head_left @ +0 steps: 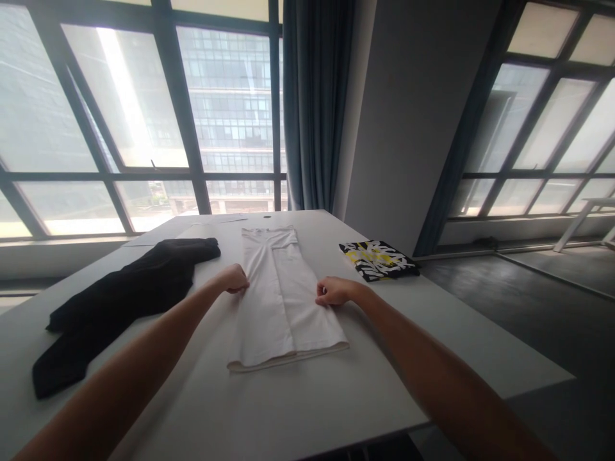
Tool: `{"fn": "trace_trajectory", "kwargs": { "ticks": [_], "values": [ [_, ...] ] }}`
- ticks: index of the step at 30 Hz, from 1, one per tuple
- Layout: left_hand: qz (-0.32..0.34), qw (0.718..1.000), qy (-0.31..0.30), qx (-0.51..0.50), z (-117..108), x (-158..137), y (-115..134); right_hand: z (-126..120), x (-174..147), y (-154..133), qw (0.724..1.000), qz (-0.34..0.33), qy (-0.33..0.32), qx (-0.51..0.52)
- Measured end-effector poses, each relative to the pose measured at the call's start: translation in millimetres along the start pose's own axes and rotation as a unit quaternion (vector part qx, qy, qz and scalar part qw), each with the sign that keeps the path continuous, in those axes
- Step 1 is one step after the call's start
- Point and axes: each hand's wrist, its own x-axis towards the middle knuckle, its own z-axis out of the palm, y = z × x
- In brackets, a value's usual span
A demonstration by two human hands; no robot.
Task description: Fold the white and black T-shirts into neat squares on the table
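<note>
A white T-shirt (283, 301), its sides folded in to make a long strip, lies on the table with its hem toward me. My left hand (234, 279) is closed in a pinch on its left edge, about halfway along. On the opposite edge, a little nearer to me, the fingers of my right hand (334, 291) pinch the cloth. To the left a crumpled black garment (139, 288) is spread out at a slant. Beyond my right hand lies a folded black, white and yellow patterned garment (377, 259).
The white table (461, 346) reaches toward the windows, with a dark round spot (267, 217) near its far end. Behind it stand a blue-grey curtain (314, 109) and a grey pillar (408, 115). Another white table (596, 203) is at the far right.
</note>
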Motion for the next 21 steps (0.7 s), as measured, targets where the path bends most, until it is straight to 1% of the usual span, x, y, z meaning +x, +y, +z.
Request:
{"fn": "trace_trajectory", "kwargs": {
  "ticks": [3,6,8,10,12,13,15,17,19,21],
  "values": [
    [-0.028,0.999,-0.007,0.019,-8.3,-9.9,-3.7,-0.2,-0.9,0.0,1.000,0.001,0.000,0.013],
    [-0.021,0.998,0.029,0.054,-6.3,-26.8,-0.9,-0.5,-2.6,0.2,0.999,0.007,-0.028,0.045],
    [0.024,0.995,0.064,0.078,4.0,-42.2,3.1,-0.8,-3.6,0.5,0.996,0.014,-0.054,0.075],
    [0.107,0.986,0.070,0.105,19.4,-60.4,5.8,-1.0,-4.5,0.5,0.992,0.017,-0.074,0.098],
    [0.183,0.974,0.040,0.125,35.5,-80.6,5.8,-1.3,-5.3,0.1,0.991,0.019,-0.083,0.105],
    [0.199,0.972,0.024,0.124,42.2,-91.5,4.8,-1.6,-5.8,-0.4,0.991,0.022,-0.086,0.103],
    [0.204,0.972,-0.010,0.114,51.1,-115.1,2.2,-2.3,-6.7,-1.8,0.992,0.025,-0.085,0.087],
    [0.207,0.971,-0.043,0.107,54.0,-140.8,0.4,-3.2,-7.5,-4.5,0.997,0.010,-0.058,0.046],
    [0.211,0.969,-0.063,0.107,52.6,-165.9,0.3,-3.4,-7.5,-8.9,1.000,-0.015,0.016,-0.013],
    [0.209,0.970,-0.061,0.112,48.4,-185.4,1.5,-1.8,-6.6,-15.7,0.992,-0.030,0.106,-0.055]
  ]
}}
